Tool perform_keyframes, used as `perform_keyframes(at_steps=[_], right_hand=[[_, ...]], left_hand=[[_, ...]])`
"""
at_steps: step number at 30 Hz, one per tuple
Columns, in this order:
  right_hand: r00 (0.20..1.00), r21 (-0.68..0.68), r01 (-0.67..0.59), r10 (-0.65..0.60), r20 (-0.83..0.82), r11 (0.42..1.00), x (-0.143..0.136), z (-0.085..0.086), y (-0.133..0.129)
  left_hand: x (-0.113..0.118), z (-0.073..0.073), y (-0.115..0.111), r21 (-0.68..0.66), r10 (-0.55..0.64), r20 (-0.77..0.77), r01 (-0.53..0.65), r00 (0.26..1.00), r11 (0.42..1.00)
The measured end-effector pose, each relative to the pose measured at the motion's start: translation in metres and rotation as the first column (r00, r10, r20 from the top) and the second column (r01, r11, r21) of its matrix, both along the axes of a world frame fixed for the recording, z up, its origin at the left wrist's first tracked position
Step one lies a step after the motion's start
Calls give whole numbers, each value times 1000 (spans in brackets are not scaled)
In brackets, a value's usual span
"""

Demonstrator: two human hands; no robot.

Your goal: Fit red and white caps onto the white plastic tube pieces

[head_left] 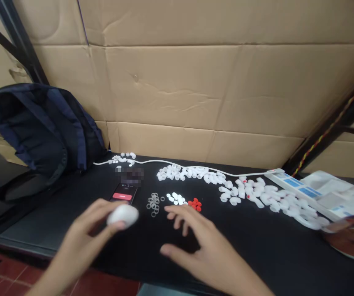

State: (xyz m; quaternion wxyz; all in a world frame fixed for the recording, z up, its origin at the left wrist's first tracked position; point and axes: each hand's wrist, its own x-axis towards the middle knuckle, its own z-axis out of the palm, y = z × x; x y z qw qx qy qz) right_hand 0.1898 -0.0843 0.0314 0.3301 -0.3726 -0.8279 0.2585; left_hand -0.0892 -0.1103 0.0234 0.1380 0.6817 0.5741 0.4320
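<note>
My left hand [98, 228] grips a rounded white plastic piece [124, 216] between thumb and fingers, held above the black table; its exact kind is not clear. Held apart from it, my right hand [192, 238] has its thumb and fingers spread with nothing in them. Just beyond the right fingertips lie small red discs [194, 204] and small white discs [177, 199]. Clear rings [153, 203] sit in a loose cluster between the two hands. Behind the left hand is a phone [125, 193] with a red bar on its screen, partly hidden by the hand.
White ring-like pieces [192, 172] and white elbow-shaped pieces [266, 195] are heaped along the back and right. A white cable [152, 161] runs behind them. A dark backpack [47, 127] stands at left, a white-and-blue box [300, 189] at right. Cardboard [170, 82] walls the back.
</note>
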Motion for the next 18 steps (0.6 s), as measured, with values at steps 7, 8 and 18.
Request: perform_keyframes(at_steps=[7, 8, 18], right_hand=[[953, -189, -160, 101, -287, 969, -18, -9, -22], [946, -194, -175, 109, -306, 965, -16, -10, -22], [957, -183, -101, 46, -287, 978, 11, -30, -27]], left_hand=[[66, -12, -20, -213, -181, 364, 271, 914, 939], [67, -12, -20, -232, -181, 395, 288, 901, 929], [65, -6, -17, -322, -223, 519, 430, 825, 843]])
